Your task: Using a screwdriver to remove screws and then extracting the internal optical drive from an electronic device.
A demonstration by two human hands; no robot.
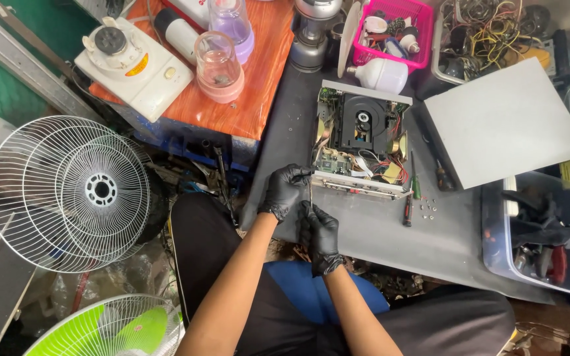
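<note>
Near the frame's centre, the left hand (285,191) and right hand (320,234), both gloved, pinch a thin screwdriver (310,195) at the front edge of the opened disc player (361,142). The tip is hard to see; it could slip and gouge the circuit board (338,163), or scatter the loose screws (428,207).

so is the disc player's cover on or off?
Off: disc player shows its drive and wiring; grey cover lies beside it.
</note>
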